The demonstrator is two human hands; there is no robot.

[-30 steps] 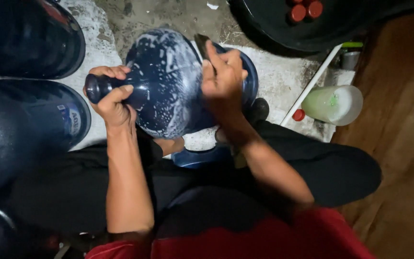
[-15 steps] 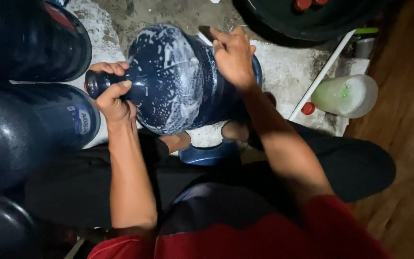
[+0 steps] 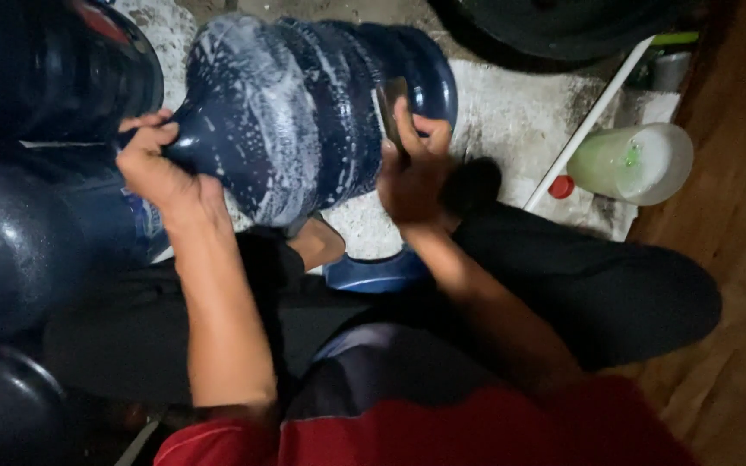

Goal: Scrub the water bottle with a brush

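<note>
A big dark blue water jug (image 3: 304, 112) lies on its side across my lap, streaked with white soap foam. My left hand (image 3: 159, 168) grips its neck at the left. My right hand (image 3: 412, 168) presses a dark scrubbing pad (image 3: 390, 99) against the jug's ribbed side near its base. My bare foot (image 3: 317, 242) shows under the jug, next to a blue basin rim (image 3: 373, 274).
Several more dark blue jugs (image 3: 36, 233) are stacked at the left. A clear plastic jar of greenish liquid (image 3: 632, 162) with a red cap (image 3: 562, 186) nearby lies at the right, beside a white pipe (image 3: 593, 116). A black tub (image 3: 563, 22) stands at the top.
My right hand slid from the jug's upper shoulder down along its side toward the base. The view has moved closer; the left hand kept its hold on the neck.
</note>
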